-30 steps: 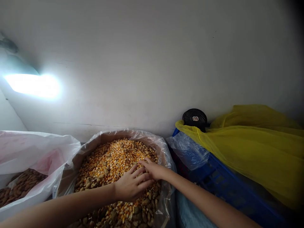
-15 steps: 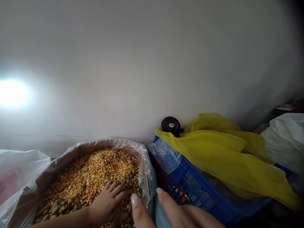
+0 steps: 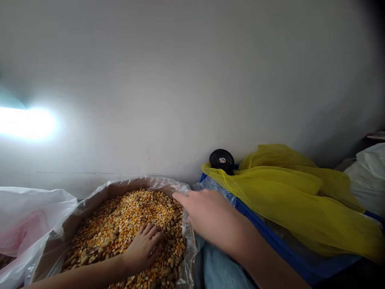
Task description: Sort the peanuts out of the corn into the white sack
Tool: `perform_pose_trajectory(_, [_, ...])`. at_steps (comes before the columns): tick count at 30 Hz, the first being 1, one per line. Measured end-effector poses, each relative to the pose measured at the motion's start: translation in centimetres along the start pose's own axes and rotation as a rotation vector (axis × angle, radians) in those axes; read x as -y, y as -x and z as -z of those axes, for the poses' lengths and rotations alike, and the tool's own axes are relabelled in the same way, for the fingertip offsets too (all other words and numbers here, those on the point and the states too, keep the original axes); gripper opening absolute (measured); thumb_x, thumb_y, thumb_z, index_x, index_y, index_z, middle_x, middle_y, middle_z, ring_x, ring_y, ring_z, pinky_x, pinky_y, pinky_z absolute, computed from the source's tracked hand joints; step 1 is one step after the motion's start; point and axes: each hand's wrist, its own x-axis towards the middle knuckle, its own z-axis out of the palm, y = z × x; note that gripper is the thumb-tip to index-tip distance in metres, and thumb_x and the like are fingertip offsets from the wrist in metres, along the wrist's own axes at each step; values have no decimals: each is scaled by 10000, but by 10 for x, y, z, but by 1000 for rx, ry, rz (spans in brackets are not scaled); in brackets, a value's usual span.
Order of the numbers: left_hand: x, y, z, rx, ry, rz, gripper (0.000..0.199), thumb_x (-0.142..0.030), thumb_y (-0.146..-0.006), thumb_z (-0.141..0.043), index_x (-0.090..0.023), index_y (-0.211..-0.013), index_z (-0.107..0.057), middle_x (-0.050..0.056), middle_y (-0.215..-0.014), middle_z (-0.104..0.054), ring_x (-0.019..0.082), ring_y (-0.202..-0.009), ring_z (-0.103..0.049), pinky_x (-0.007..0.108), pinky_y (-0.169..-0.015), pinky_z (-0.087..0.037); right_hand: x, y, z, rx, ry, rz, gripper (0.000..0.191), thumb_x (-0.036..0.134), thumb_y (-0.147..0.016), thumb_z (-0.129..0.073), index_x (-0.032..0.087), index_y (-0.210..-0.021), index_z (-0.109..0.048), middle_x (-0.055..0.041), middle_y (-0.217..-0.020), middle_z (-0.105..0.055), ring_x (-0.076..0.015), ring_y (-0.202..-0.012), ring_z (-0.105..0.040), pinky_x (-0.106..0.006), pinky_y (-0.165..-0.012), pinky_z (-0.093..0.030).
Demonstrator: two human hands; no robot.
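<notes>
My left hand (image 3: 145, 247) rests palm down on a heap of loose corn kernels (image 3: 132, 218) mixed with unshelled peanuts (image 3: 169, 263). Its fingers are slightly bent and a little apart, and what lies under the palm is hidden. The heap fills a brown sack lined with clear plastic (image 3: 189, 241). Over the right rim of this sack hovers my right hand (image 3: 207, 208), somewhat blurred, its forefinger stretched left toward the kernels. I see nothing held in it; its other fingers are mostly hidden.
Right of the sack stands a blue plastic basket (image 3: 255, 222), draped with yellow mesh cloth (image 3: 288, 196). A small black fan (image 3: 221, 160) is at its back corner. White plastic bags (image 3: 39, 204) lie at left. A bright lamp (image 3: 27, 122) glows before the grey wall (image 3: 168, 88).
My right hand has swung up and forward from the bottom edge to the sack's right rim. My left hand stays on the corn. The view has shifted slightly left.
</notes>
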Motion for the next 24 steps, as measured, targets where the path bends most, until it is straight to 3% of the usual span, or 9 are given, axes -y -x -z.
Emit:
perform_pose_trajectory(2, [1, 0, 0, 88, 21, 9, 306, -216, -774, -353, -231, -1057, -471, 50, -1035, -522, 203, -944, -444, 375, -805, -371, -18, -41, -22, 217, 29, 2, 324, 94, -539, -642, 208, -842, -629, -56, -704, -629, -228, -670, -594, -302, -587, -446])
perform_pose_trajectory(3, [1, 0, 0, 124, 25, 20, 331, -215, -770, -362, -221, -1088, -452, 62, -1071, -506, 214, -969, -430, 390, -818, -359, -27, -59, -39, 369, -3, -5, 452, 118, -445, -710, 211, -878, -623, -55, -774, -633, -238, -707, -593, -298, -598, -451])
perform_pose_trajectory(5, [2, -1, 1, 177, 23, 62, 382, -227, -758, -386, -211, -1138, -419, 78, -1125, -477, 235, -1004, -413, 415, -833, -342, -44, -85, -81, 716, -122, -36, 752, 215, -390, -744, 249, -1105, -513, -71, -1002, -590, -236, -754, -596, -293, -593, -467])
perform_pose_trajectory(7, [4, -1, -1, 218, 27, 109, 406, -249, -754, -404, -208, -1158, -408, 83, -1144, -467, 245, -1020, -407, 428, -840, -334, -53, -96, -123, 873, -200, -4, 982, 287, -364, -750, 294, -1253, -334, -97, -1223, -443, -273, -893, -564, -322, -661, -472])
perform_pose_trajectory(10, [9, -1, -5, 238, 37, 143, 397, -284, -763, -408, -201, -1151, -422, 80, -1158, -463, 247, -1036, -401, 433, -857, -320, -51, -95, -174, 854, -134, 49, 1137, 301, -328, -764, 316, -1309, -190, -111, -1380, -173, -356, -1132, -365, -415, -846, -385])
perform_pose_trajectory(14, [14, 1, -11, 206, 44, 174, 379, -304, -793, -363, -207, -1154, -421, 72, -1147, -469, 237, -1026, -404, 433, -872, -298, -41, -86, -205, 791, -78, 41, 1180, 298, -353, -765, 274, -1332, -106, -154, -1389, -77, -390, -1153, -313, -465, -887, -333])
perform_pose_trajectory(18, [19, 1, -11, 204, 84, 168, 337, -299, -811, -327, -233, -1119, -445, 47, -1135, -479, 223, -1003, -415, 414, -868, -291, -52, -85, -213, 744, -139, 123, 1145, 323, -351, -763, 275, -1319, -153, -155, -1370, -99, -380, -1104, -381, -435, -858, -361])
perform_pose_trajectory(24, [23, -4, -6, 199, 83, 238, 317, -332, -809, -328, -224, -1065, -480, 57, -1102, -492, 232, -1002, -419, 396, -846, -301, -86, -84, -221, 587, -392, 183, 935, 346, -436, -732, 265, -1259, -297, -81, -1206, -342, -264, -1061, -425, -328, -873, -348])
